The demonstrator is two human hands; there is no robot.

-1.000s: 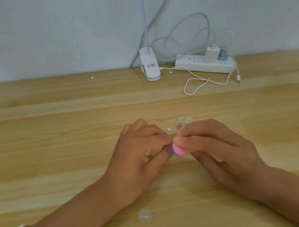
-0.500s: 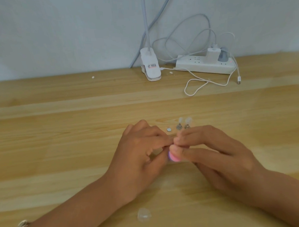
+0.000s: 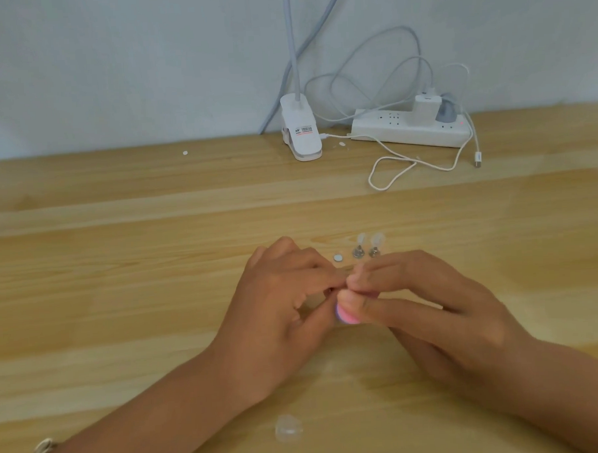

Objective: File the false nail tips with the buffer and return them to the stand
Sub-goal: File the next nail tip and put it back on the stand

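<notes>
Low over the pale wooden tabletop [image 3: 122, 302], the right hand [image 3: 431, 306] pinches a round pink-and-purple buffer [image 3: 346, 315]; the left hand [image 3: 277, 313] curls against it, but what it holds cannot be told.

On the wooden table [image 3: 119, 217], a white clip lamp [image 3: 300, 137] stands beside a power strip [image 3: 406, 132] and looped cable [image 3: 370, 180]

table [image 3: 155, 266]: matt wood | power strip [image 3: 406, 132]: white plastic (smooth)

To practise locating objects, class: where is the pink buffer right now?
Head view, centre: the pink buffer is pinched by the right hand, close beside the left hand, just nearer than two nail tips on stands.
</notes>
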